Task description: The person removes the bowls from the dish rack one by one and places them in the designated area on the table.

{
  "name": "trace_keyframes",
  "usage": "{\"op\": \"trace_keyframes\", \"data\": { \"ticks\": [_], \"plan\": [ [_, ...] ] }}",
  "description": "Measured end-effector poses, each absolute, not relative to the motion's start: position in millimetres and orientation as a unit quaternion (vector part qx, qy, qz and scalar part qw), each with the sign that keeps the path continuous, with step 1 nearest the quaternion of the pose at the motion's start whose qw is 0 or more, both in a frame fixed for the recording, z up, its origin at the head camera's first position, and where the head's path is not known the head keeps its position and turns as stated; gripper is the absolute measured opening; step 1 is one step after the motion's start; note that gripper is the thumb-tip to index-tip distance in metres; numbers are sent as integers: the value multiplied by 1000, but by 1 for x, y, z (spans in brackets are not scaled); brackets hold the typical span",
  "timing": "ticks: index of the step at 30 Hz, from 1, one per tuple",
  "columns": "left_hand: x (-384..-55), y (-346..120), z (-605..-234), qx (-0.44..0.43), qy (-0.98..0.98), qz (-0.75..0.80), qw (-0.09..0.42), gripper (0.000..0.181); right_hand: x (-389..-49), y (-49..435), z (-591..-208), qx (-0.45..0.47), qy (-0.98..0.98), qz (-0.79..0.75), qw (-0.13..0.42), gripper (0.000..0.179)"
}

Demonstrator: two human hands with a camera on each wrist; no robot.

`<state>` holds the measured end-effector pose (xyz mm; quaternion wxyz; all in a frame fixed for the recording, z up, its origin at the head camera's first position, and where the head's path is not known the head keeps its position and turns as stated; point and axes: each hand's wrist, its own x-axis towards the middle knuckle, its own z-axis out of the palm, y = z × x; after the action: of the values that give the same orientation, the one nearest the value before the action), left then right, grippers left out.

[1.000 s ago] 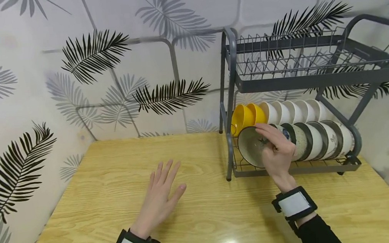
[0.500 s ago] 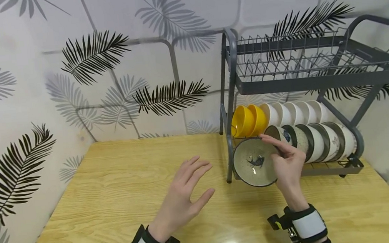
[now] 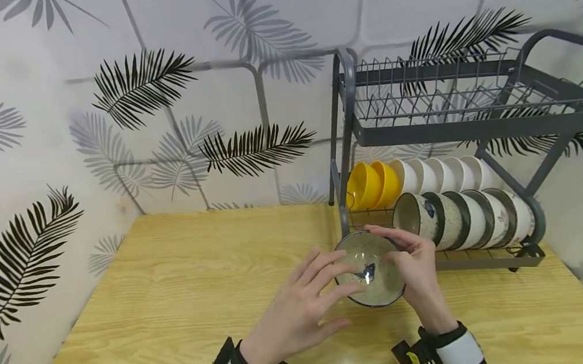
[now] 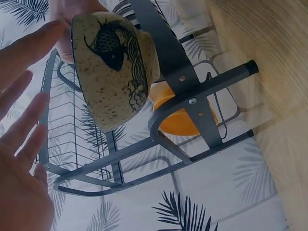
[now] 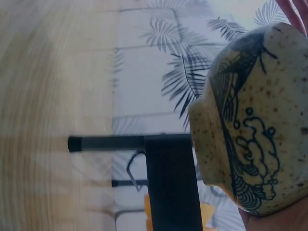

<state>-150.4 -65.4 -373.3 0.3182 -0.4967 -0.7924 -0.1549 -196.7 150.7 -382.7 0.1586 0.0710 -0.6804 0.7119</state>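
The right hand [image 3: 417, 266] pinches a speckled beige ceramic bowl [image 3: 374, 270] before a grey metal 2-tier rack [image 3: 474, 128]; the left hand [image 3: 299, 308] is spread wide beside the bowl, contact unclear. Only the wrist views show its dark outer fish drawing [image 4: 114, 53].

Black wrist straps [image 3: 443, 338] with white panels [image 3: 460, 354]

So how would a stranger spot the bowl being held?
On the right of the head view stands a dark grey two-tier rack. Near its lower left corner, the right hand grips a speckled bowl with a dark fish painted outside. It alone is out; the other bowls stand racked in two rows.
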Motion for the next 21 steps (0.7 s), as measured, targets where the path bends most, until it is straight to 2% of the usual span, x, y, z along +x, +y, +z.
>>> {"op": "trace_keyframes", "data": {
  "ticks": [12, 21],
  "plan": [
    [-146, -64, -377, -537, -782, -125, 291, 50, -188, 136, -384, 94, -671, 734, 32, 48],
    [-147, -67, -377, -539, -791, -148, 250, 39, -185, 125, -384, 88, -670, 737, 2, 48]
  ]
}}
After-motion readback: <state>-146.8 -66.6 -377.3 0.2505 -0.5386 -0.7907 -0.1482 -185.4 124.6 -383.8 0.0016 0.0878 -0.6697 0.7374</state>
